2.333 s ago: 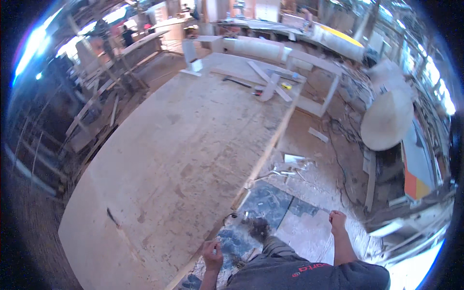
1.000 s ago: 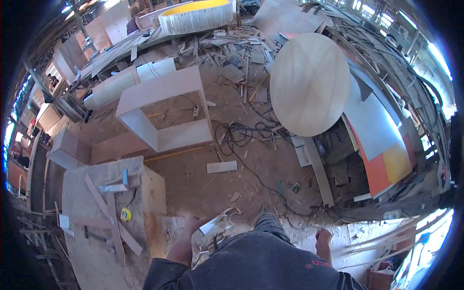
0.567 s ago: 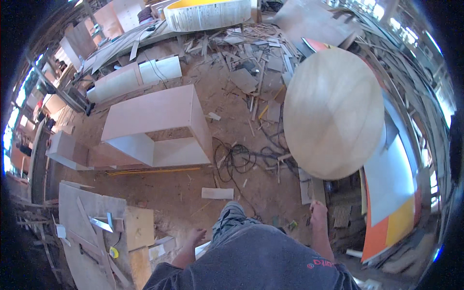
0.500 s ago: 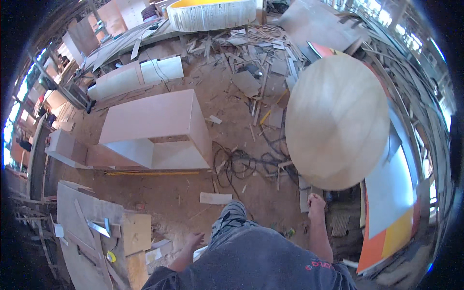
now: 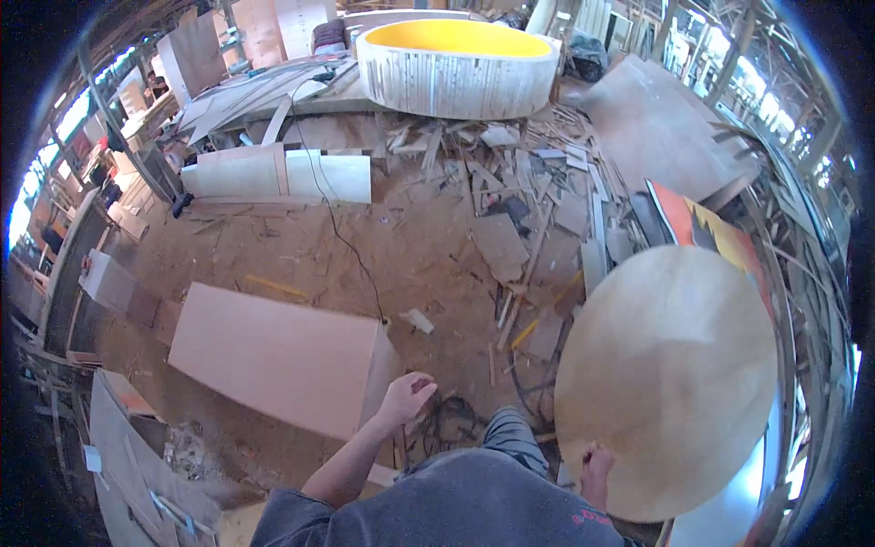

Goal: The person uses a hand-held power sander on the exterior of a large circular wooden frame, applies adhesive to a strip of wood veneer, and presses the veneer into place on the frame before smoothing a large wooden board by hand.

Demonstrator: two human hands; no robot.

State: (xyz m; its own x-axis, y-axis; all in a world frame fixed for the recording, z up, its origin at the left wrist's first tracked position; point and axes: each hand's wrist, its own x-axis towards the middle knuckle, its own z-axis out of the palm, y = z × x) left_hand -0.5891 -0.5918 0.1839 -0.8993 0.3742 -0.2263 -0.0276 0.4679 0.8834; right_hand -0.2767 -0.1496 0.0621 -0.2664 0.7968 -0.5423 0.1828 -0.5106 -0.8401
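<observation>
My left hand (image 5: pixel 408 398) is held out ahead of me, its fingers loosely bent and a little apart, with nothing in it. It hovers by the right end of a pale pinkish box-shaped wooden cabinet (image 5: pixel 273 356) on the ground; I cannot see it touching. My right hand (image 5: pixel 597 461) hangs at my right with its fingers curled in, and nothing shows in it. It overlaps the lower left edge of a large oval wooden panel (image 5: pixel 670 383); whether it touches the panel I cannot tell.
Black cable (image 5: pixel 451 419) lies tangled near my feet. Wood offcuts (image 5: pixel 510 228) litter the ground ahead. Beyond stands a big oval tub-like form (image 5: pixel 456 87) with a yellow inside. Long pale panels (image 5: pixel 278 178) lie at the far left, and more boards (image 5: pixel 128 447) at the near left.
I have stepped forward, so the cabinet and the oval panel appear nearer and lower. My left hand has swung up and forward. My right hand now overlaps the panel's edge.
</observation>
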